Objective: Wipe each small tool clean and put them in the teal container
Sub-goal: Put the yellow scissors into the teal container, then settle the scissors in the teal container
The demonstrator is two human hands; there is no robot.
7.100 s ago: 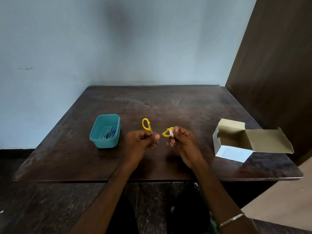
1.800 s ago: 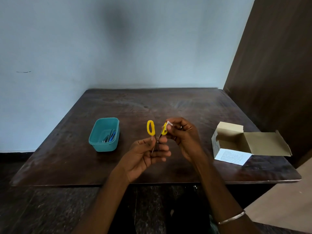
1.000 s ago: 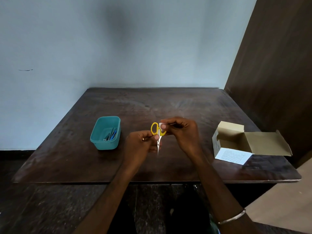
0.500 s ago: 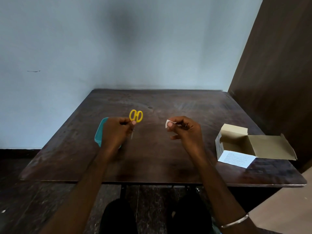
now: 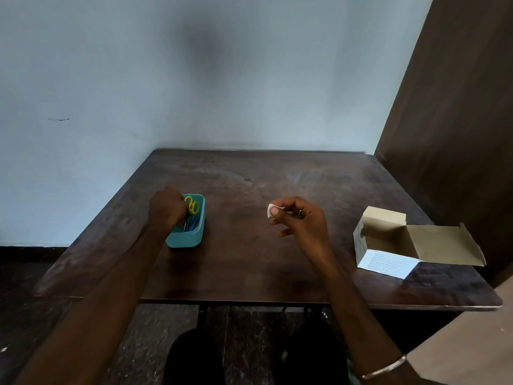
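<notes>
Half a second ago the left hand (image 5: 168, 211) held the yellow-handled scissors (image 5: 192, 204) in the air just right of the teal container (image 5: 194, 237); now it has swung over the container and the scissors sit inside it, handles up against the far end. The fingers are curled down into the tub, but I cannot tell from here whether they still grip the scissors or have just let go. Beside the scissors lie a few slim blue and metal tools (image 5: 191, 225), too small to name.

That reads to me as this tool's wiping being finished and its drop-off all but done; what remains is for the hand to come away empty.

To the right of the container, well apart from it, the right hand (image 5: 299, 220) hangs above the table (image 5: 249, 268), thumb and forefinger pinching a small white wipe (image 5: 270, 211), the other fingers loosely curled. A thin metal bangle (image 5: 384, 369) rings that wrist.

Further right again, near the table's right edge, stands an open cardboard box (image 5: 388, 237) with its flap laid flat and a printed white panel facing me. It looks empty, though its near corner is in shadow.

The table is dark, worn wood pushed into a corner: a pale blue wall (image 5: 194, 79) behind the container, a dark brown panel (image 5: 458, 134) beyond the box.
</notes>
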